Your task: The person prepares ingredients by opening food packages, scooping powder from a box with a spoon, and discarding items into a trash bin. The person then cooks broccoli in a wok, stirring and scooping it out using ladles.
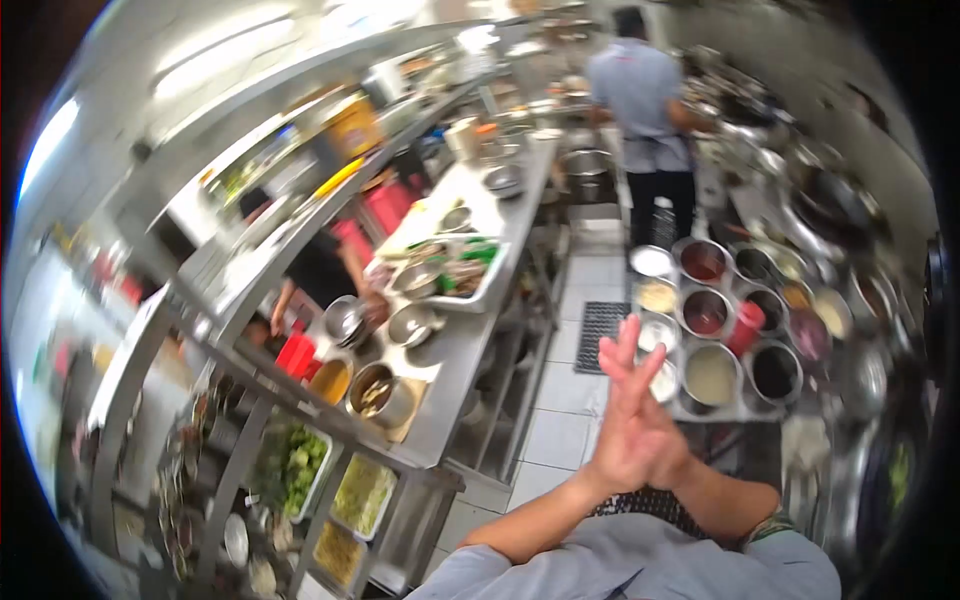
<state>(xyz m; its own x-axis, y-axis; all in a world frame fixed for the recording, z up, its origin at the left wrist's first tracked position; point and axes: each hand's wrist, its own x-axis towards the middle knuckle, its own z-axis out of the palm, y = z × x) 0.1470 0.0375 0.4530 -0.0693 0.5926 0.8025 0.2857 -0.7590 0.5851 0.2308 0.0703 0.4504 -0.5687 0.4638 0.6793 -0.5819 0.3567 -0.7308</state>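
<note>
My left hand [625, 440] is raised in front of my chest, its fingers stretched upward. Pressed against it is my right hand [668, 452], partly hidden where the palms meet. Nothing shows between them. Just beyond the fingertips are a bowl of white contents [657, 331] and a pot of pale liquid [712, 375]. Also close by stand a pot of dark liquid [775, 372], a red container [746, 328] and a pot of red sauce [705, 311].
A steel counter [455, 375] runs along the left, bearing a tray of food [470, 270] and steel bowls [411, 325]. Greens [300, 470] fill a tray below. One co-worker [640, 100] stands ahead; another person's arm [360, 275] reaches across from the left. A black mat [602, 338] lies on the tiles.
</note>
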